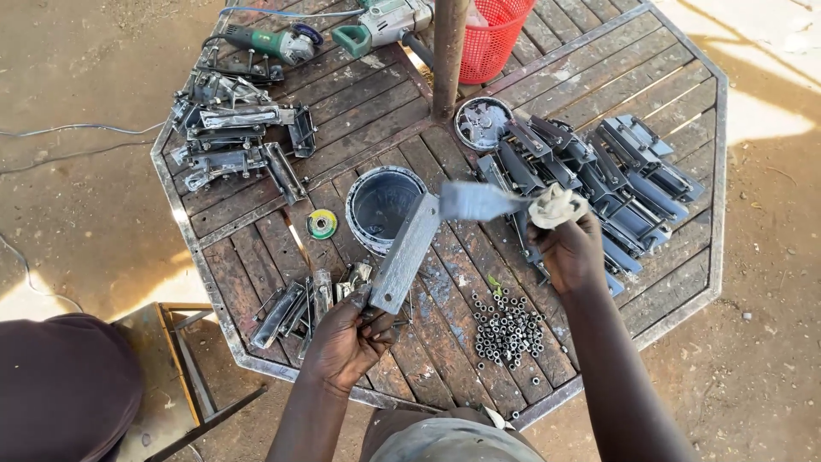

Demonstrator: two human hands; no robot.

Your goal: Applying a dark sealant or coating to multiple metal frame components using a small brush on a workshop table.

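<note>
Head view. I am holding a flat grey steel bracket [409, 250] by its lower end in my left hand [346, 338], fingers curled around the end and thumb pressing on its face, so that the piece is slanting up over the wooden slat table [547, 77]. My right hand [571, 252] is clenching a wadded pale rag [556, 205] together with the handle of a wide paintbrush [479, 201], whose flat head is lying against the upper end of the bracket, just beside an open paint tin [382, 205].

Judging from its look, the bracket is rigid and fairly heavy for its size, with hard edges and a coating that may be wet and slick; gripping it at the bare lower end, well apart from the brush, seems the safest hold.

A heap of small steel nuts [509, 329] is lying between my forearms. Finished brackets [616, 171] are stacking up to the right, and uncoated metal parts [231, 137] are resting at the far left near a green angle grinder [269, 43].
</note>
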